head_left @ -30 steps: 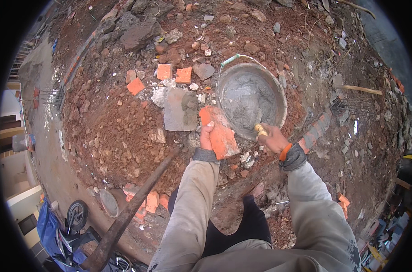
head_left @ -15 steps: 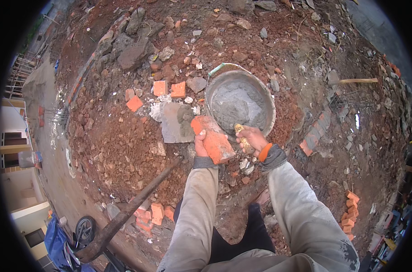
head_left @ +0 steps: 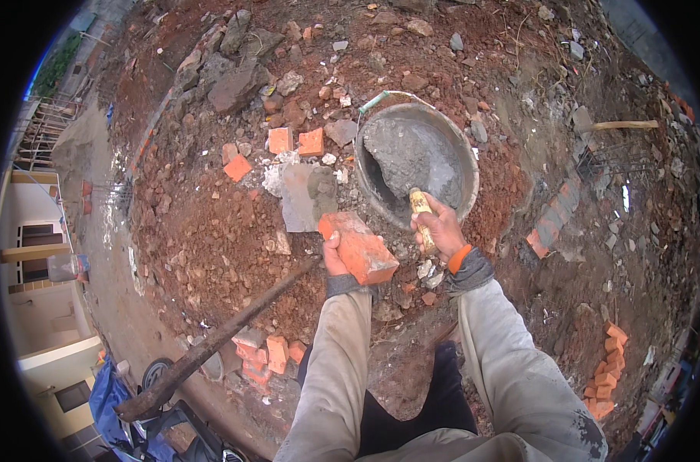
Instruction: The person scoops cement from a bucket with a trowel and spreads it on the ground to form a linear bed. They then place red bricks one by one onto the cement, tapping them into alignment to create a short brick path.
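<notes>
My left hand [head_left: 334,258] grips an orange brick [head_left: 358,248] with a pale, rough upper face. My right hand [head_left: 438,229] is closed on a trowel's worn yellowish handle [head_left: 419,202]; its blade is hidden under grey mortar [head_left: 400,154] inside a round bucket [head_left: 469,169] with a wire handle and pale green grip. The brick is just below and left of the bucket. Beyond the brick lies a flat grey slab [head_left: 297,199] with a patch of mortar on it, near broken orange brick pieces [head_left: 281,138].
A long wooden pole [head_left: 227,331] lies diagonally at lower left, near loose bricks [head_left: 277,354] and a blue-covered motorbike [head_left: 115,393]. A brick stack [head_left: 608,369] is at lower right, a short brick course [head_left: 550,219] and rebar [head_left: 596,165] at right. Rubble surrounds everything; a building stands far left.
The trowel has moved up and deeper into the bucket, pushing up a mound of mortar with a dark hollow at left. The brick has shifted slightly down beside it; the view has shifted slightly.
</notes>
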A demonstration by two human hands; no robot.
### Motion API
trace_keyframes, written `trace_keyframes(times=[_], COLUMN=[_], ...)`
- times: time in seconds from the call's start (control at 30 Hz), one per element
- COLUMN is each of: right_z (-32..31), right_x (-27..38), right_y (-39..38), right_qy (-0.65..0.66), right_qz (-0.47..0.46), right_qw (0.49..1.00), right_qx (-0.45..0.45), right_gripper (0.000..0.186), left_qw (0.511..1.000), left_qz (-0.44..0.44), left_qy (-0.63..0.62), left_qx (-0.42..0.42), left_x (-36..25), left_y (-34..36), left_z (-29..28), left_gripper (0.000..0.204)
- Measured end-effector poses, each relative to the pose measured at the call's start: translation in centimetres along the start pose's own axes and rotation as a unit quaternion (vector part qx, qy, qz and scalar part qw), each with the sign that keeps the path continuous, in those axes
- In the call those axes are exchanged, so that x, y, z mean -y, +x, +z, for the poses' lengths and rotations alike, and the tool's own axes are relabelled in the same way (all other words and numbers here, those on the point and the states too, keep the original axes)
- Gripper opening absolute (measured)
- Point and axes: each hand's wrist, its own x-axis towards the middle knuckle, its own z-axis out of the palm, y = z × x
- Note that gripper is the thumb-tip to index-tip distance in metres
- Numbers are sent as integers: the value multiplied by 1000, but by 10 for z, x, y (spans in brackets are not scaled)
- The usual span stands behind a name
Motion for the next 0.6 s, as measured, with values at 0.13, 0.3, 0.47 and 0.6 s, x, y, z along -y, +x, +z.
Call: trace_keyframes(times=[0.13,0.3,0.47,0.6], right_z=[-50,-23,12,22], right_x=[6,79,154,160], right_y=[4,-28,-21,76], right_qy=[-422,-815,-901,-930], right_qz=[-249,-163,-187,-177], right_qw=[868,553,391,320], right_qx=[-82,-56,-32,-37], right_gripper=[64,63,45,22], left_qw=[1000,997,999,998], left_qz=[-5,-45,-26,-49], left_qy=[-7,-25,-34,-41], left_qx=[30,51,21,23], left_x=[14,17,13,40], left_y=[-6,-13,-20,-9], left_z=[12,19,31,55], left_gripper=[64,64,64,63])
